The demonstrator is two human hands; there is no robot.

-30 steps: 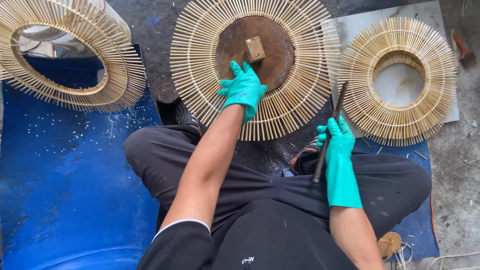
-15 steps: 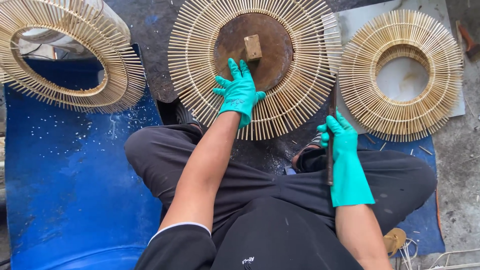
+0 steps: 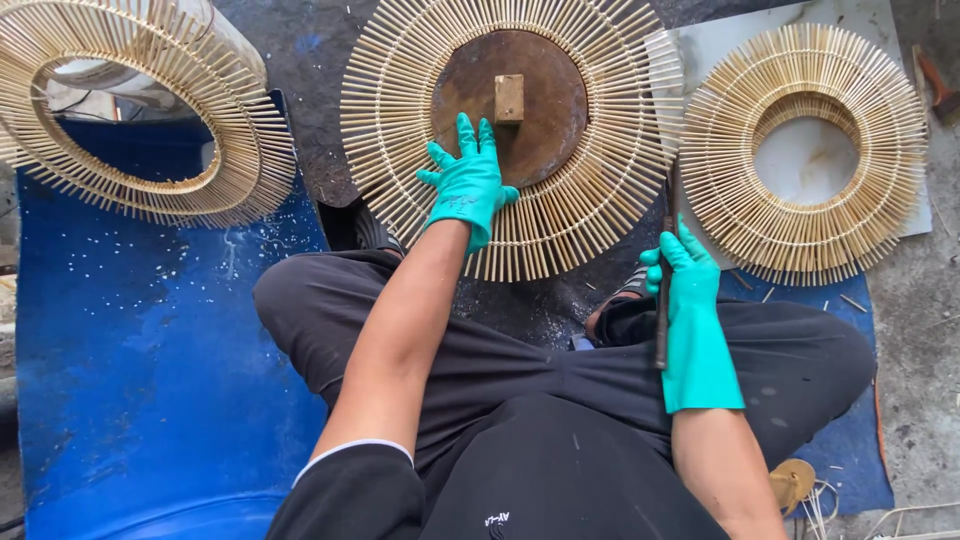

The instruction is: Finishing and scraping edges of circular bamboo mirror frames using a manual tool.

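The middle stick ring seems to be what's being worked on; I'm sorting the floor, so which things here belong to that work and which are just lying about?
In hand:
- middle stick ring, left hand flat on it
- round brown disc with wooden block at its centre
- dark thin tool in right hand

Lying about:
- left stick ring
- right stick ring on pale board
- blue mat
- loose sticks

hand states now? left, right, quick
Left hand: open, flat on the middle bamboo stick ring, holding nothing.
Right hand: closed around a thin dark rod.
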